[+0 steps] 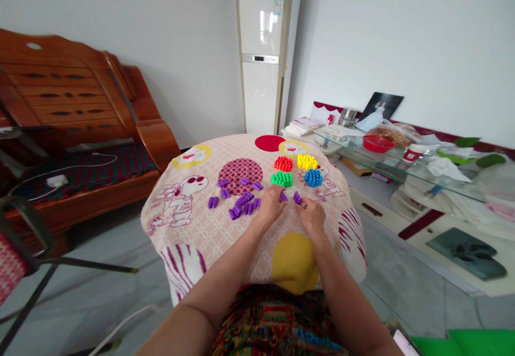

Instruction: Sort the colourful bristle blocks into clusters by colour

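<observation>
Small ridged purple plastic pieces [243,200] lie scattered on the left half of the cloth-covered round table [225,238]. My left hand [272,204] is low over the table middle, its bent fingers closed at a purple plastic piece [283,197]. Just to the right, my right hand [311,215] pinches another purple plastic piece [297,197] at its fingertips. Beyond the hands stand tight groups of small pieces by colour: green pieces [281,179], red pieces [283,164], yellow pieces [307,161] and blue pieces [313,178]. My left fingers nearly reach the green group.
A wooden bench [80,109] is at the left, with a folding chair [24,254] nearer me. On the right runs a glass-topped cabinet [402,162] crowded with papers, a red bowl [378,143] and bags. A tall white air conditioner [260,93] stands behind the table.
</observation>
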The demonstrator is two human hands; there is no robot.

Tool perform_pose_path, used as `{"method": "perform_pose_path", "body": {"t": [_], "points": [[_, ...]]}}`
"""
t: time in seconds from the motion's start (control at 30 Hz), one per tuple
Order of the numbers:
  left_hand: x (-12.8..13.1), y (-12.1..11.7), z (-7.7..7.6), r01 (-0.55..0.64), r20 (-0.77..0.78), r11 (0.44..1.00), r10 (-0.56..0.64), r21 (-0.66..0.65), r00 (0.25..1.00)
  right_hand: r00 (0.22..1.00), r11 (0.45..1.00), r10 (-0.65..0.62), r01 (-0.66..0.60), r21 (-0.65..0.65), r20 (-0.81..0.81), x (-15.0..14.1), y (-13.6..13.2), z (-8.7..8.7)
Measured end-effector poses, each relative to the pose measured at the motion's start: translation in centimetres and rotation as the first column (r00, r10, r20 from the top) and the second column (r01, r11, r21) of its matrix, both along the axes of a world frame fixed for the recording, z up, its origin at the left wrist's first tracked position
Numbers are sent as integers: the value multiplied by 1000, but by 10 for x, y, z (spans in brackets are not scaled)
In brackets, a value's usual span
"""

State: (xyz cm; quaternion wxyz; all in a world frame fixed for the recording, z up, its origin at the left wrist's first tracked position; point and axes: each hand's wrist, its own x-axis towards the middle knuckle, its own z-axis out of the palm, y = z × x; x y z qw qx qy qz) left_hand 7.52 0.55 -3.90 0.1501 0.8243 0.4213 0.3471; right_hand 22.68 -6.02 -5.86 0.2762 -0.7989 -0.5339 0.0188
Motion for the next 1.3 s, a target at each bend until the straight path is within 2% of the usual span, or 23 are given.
{"method": "perform_pose_path", "body": {"t": [0.13,0.33,0.53,0.63,0.77,0.87,0.93,1.1,1.3], "points": [[22,-8,-16,50,34,994,-47,-94,998,1000,1000,23,-23,-2,-11,1,-2,3],[16,-12,-25,207,253,954,-149,-219,956,1000,1000,12,-11,-25,23,0,-2,4],[14,-22,-23,274,94,954,-263,-125,960,1000,1000,13,-13,2,0,-1,-4,5],[11,-23,-23,194,58,976,-189,-98,980,1000,1000,8,-8,19,-5,-2,-4,4],[11,-17,-21,20,103,991,-7,-130,995,1000,999,23,-23,48,-7,-1,-4,2],[17,-13,-18,-48,137,991,65,-128,988,999,998,42,-41,56,-10,1,-3,-1],[22,-12,-17,-32,161,989,55,-141,985,999,997,48,-48,58,-2,2,-3,-2],[26,-12,-24,98,206,979,-60,-181,977,998,997,60,-60,51,2,3,-2,-2],[24,-5,-30,149,250,965,-94,-214,964,998,998,49,-48,27,-27,2,-3,-1]]}}
